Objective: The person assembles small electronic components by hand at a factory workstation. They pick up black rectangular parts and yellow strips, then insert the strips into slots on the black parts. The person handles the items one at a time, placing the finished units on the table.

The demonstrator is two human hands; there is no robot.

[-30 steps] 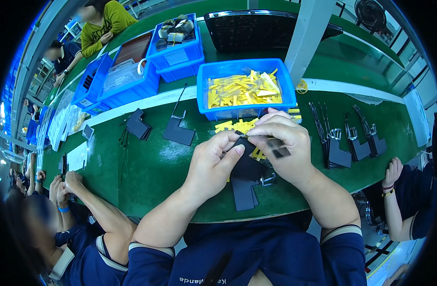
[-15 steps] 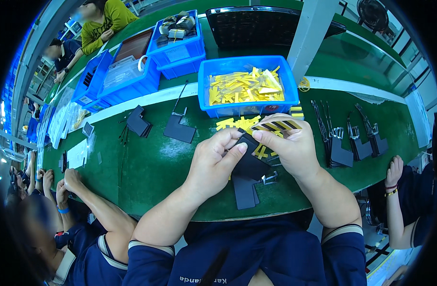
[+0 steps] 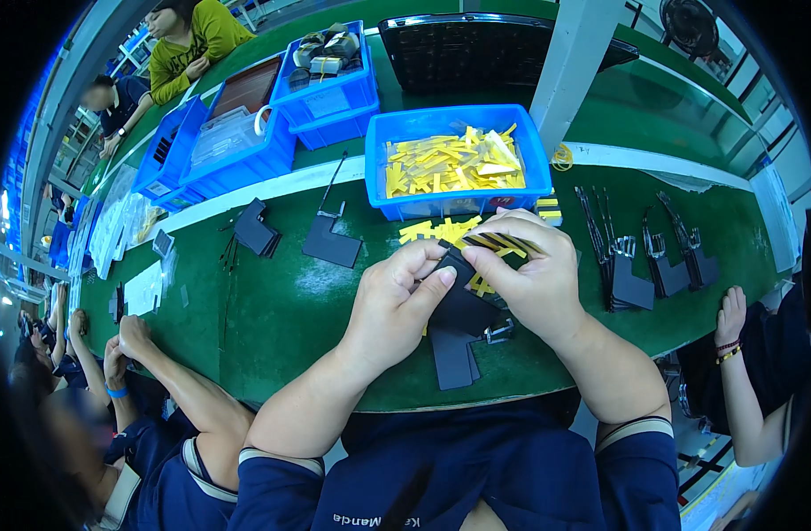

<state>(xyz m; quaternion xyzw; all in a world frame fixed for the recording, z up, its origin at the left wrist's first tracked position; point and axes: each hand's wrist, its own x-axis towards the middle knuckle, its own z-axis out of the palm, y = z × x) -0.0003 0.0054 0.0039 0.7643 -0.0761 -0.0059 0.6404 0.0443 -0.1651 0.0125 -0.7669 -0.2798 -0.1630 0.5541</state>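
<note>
While both hands pinch a black part point(image 3: 463, 296), left hand point(image 3: 397, 305), right hand point(image 3: 534, 279), green table edge point(image 3: 273, 380) near.

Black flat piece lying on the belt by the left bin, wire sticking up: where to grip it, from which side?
Probably the black piece itself, at its near bare edge, from above on the person's side. It lies flat on the green belt, so fingers must catch an edge. The thin wire runs off its far side and looks too slender to lift by.
</note>
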